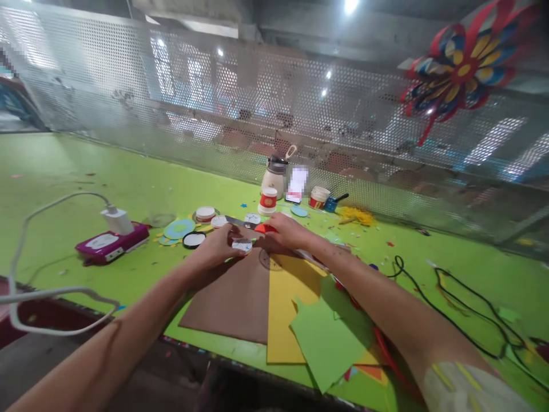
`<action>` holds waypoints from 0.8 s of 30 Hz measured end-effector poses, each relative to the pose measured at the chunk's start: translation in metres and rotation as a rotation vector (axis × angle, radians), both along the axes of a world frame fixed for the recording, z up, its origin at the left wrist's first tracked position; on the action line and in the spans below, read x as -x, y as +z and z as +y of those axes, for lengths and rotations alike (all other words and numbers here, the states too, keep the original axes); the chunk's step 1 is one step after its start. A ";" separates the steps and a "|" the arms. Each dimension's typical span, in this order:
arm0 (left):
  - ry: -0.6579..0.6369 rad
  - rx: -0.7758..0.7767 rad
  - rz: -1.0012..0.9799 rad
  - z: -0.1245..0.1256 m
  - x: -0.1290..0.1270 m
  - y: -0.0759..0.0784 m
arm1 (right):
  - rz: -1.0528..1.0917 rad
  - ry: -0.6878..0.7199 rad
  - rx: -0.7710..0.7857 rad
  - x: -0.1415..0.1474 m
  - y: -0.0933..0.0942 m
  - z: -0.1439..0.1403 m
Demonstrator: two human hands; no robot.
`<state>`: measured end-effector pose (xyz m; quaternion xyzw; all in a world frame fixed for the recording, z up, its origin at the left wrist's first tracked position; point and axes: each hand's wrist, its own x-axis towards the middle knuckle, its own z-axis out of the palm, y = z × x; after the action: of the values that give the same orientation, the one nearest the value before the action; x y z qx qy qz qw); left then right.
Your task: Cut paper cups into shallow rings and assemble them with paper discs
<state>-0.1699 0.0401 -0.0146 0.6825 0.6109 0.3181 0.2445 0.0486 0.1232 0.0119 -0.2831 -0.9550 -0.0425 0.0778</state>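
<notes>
Green tabletop [141, 189], brown sheet [234, 297] near centre, yellow sheet [285, 309] overlapping right. Left hand [218, 247] pinching small white disc [242, 246] at sheet's far edge. Right hand [285, 229] flat, fingers together, red piece [262, 228] at fingertips.

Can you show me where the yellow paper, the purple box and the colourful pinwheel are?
Yellow paper sheet [285, 309]: head view, its middle.
Purple flat box [107, 245]: head view, its top.
Colourful paper pinwheel [463, 70]: head view, its yellow centre.
</notes>
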 end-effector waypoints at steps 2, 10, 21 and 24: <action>0.018 0.003 0.011 0.001 0.001 -0.002 | -0.007 -0.011 -0.005 -0.005 0.003 0.000; 0.040 0.007 0.086 0.000 -0.001 -0.002 | -0.157 0.044 0.026 -0.047 0.023 -0.008; -0.092 -0.053 0.346 0.003 -0.006 0.015 | -0.235 0.104 0.112 0.024 0.023 -0.013; -0.125 -0.068 0.373 0.005 -0.005 0.014 | -0.157 0.104 0.145 0.036 0.015 -0.014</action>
<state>-0.1653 0.0449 -0.0006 0.7741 0.5909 0.1907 0.1231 0.0128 0.1092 0.0272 -0.2339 -0.9721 0.0086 -0.0159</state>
